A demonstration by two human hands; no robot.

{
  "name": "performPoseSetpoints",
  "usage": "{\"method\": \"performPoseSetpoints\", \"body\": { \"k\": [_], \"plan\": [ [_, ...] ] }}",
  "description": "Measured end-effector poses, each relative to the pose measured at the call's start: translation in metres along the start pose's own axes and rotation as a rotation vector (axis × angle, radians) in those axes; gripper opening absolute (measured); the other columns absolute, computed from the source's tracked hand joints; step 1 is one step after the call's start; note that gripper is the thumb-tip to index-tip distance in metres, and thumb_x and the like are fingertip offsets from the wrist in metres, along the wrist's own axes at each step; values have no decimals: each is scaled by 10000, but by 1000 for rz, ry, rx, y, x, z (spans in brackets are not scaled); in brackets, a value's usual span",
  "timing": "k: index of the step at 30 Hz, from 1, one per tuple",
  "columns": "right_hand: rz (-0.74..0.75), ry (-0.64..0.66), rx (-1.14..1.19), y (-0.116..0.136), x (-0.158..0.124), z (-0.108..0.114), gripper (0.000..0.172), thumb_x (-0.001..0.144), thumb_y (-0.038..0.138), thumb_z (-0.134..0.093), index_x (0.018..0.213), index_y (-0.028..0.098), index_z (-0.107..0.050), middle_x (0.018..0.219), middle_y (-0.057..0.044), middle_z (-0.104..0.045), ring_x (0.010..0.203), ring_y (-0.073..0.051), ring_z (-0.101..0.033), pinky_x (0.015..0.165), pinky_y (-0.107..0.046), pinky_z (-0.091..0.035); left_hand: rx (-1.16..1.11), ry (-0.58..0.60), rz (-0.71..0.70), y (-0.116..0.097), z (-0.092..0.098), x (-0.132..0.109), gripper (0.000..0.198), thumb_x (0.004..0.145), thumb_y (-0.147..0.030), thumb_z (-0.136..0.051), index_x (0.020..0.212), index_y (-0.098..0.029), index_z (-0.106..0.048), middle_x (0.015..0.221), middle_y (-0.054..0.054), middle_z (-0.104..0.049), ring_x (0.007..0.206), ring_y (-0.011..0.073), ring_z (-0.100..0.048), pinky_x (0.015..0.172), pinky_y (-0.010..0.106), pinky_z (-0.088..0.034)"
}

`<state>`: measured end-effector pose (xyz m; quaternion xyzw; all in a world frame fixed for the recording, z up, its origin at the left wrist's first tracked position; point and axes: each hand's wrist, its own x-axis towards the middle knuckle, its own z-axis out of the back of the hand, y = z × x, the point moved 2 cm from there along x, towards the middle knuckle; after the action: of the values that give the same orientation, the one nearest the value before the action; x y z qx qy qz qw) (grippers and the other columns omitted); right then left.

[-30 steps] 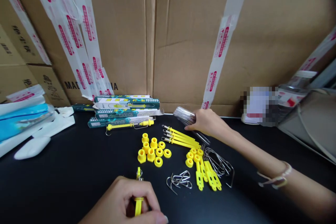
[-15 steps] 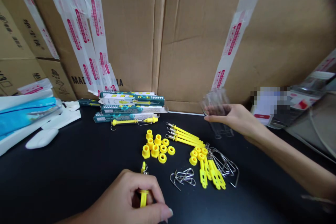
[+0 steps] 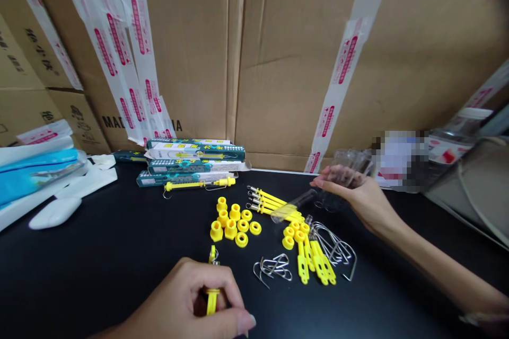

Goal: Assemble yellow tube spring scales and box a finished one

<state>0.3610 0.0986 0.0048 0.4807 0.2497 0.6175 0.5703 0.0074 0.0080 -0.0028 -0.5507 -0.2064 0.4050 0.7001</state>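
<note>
Right hand (image 3: 356, 189) now pinches one clear tube (image 3: 291, 207), left hand (image 3: 185, 295) still gripping yellow rod (image 3: 212, 303).

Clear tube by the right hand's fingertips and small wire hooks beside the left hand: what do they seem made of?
Clear tube: smooth, glossy, probably plastic, though glass is possible; yellow rods show through it. Small wire hooks: apparently polished metal, perhaps steel; silvery with bright highlights.

Illumination is moderate and diffuse, with faint sheen on the black counter (image 3: 314, 313), while wide-angle distortion stretches the frame edges, a dark, defocused patch occupies the upper right corner, pixelation lies beside the bottle (image 3: 450, 149), and the clear tube (image 3: 293, 207) appears blurred.
</note>
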Motion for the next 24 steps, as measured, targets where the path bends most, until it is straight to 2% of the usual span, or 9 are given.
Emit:
{"method": "performPoseSetpoints", "body": {
  "k": [4,7,10,13,15,17,19,22,24],
  "plan": [
    [106,125,-172,25,-1,5,292,809,472,-819,932,215,-754,945,-77,-800,874,-285,-724,786,-396,-569,5,11,0,-2,0,-1,319,816,-478,-709,670,-194,-692,492,-43,-535,509,108,-437,494,234,-327],
    [174,342,-283,49,-3,0,224,749,315,-808,964,253,-806,1021,-62,-829,852,-286,-746,767,-385,-554,4,20,5,-4,1,-1,313,822,-467,-714,663,-198,-690,494,-45,-533,505,107,-435,497,236,-319],
    [217,474,-355,61,-3,-9,457,678,162,-722,1107,291,-814,1170,-37,-813,969,-285,-748,865,-378,-540,7,13,-7,-5,1,-1,318,823,-472,-717,659,-200,-698,494,-43,-536,504,108,-443,501,237,-319],
    [224,519,-401,60,-2,-16,432,657,109,-657,1005,301,-824,960,5,-829,801,-225,-729,743,-328,-523,14,14,-3,-5,1,-1,309,835,-461,-707,671,-199,-708,490,-43,-537,505,109,-458,506,231,-331],
    [218,507,-401,57,-1,-18,290,664,99,-658,835,286,-799,705,41,-762,611,-174,-644,603,-293,-461,16,15,4,-5,1,-1,304,829,-453,-709,662,-199,-701,480,-45,-532,499,107,-455,502,229,-331],
    [197,463,-366,54,0,-18,171,683,133,-707,768,270,-764,599,55,-701,532,-157,-585,532,-286,-416,13,17,2,-5,0,0,306,814,-453,-716,646,-199,-688,472,-47,-523,490,107,-443,491,230,-325],
    [160,382,-297,52,2,-16,131,692,228,-788,818,260,-771,674,30,-754,585,-185,-647,561,-301,-474,9,16,-2,-5,0,0,309,807,-460,-714,641,-201,-682,473,-47,-519,489,110,-433,484,233,-319],
    [79,208,-155,48,4,-8,271,675,377,-863,897,238,-792,887,-49,-833,796,-279,-759,753,-394,-595,6,15,6,-6,0,-1,320,813,-476,-704,654,-200,-681,486,-42,-528,505,114,-428,499,244,-310],
    [18,88,-49,44,4,-3,390,660,427,-887,971,210,-797,969,-97,-843,906,-325,-780,866,-454,-609,6,19,23,-8,1,-2,324,825,-477,-697,664,-198,-682,494,-39,-538,514,113,-423,515,252,-300]
  ]
}}
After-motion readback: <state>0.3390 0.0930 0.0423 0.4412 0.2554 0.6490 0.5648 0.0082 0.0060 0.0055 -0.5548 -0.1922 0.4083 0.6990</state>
